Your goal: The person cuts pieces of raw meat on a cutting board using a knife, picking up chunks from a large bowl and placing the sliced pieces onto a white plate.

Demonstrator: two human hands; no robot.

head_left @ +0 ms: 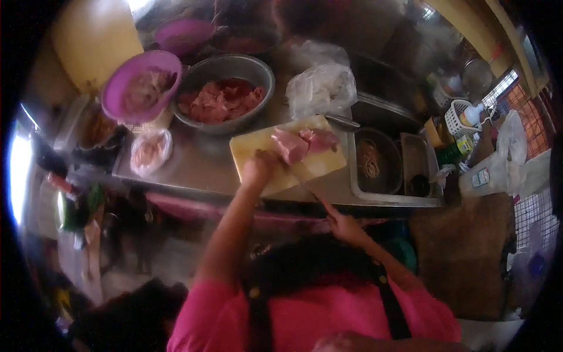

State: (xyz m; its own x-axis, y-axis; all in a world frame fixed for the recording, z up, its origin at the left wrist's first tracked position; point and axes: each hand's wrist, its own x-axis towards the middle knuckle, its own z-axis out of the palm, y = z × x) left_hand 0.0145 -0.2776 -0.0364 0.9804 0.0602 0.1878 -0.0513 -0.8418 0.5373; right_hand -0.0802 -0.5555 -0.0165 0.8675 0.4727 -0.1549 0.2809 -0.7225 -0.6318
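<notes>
Pieces of raw meat (290, 147) lie on a yellow cutting board (316, 169) at the steel counter's front edge. My right hand (345, 224) is closed around the handle of a knife (310, 189), whose blade reaches up over the board to the near side of the meat. My left hand (259, 167) is on the board's left part, just left of the meat; its fingers are blurred, and whether they hold a piece cannot be told. Behind the board, a large grey bowl (268, 94) holds more raw meat.
A purple colander-like bowl (107, 108) with meat and a clear bag of pale pieces (151, 152) are at the left. A plastic bag (323, 90) lies behind the board. Right of it, a steel sink (358, 189) holds a dark round basin (389, 176).
</notes>
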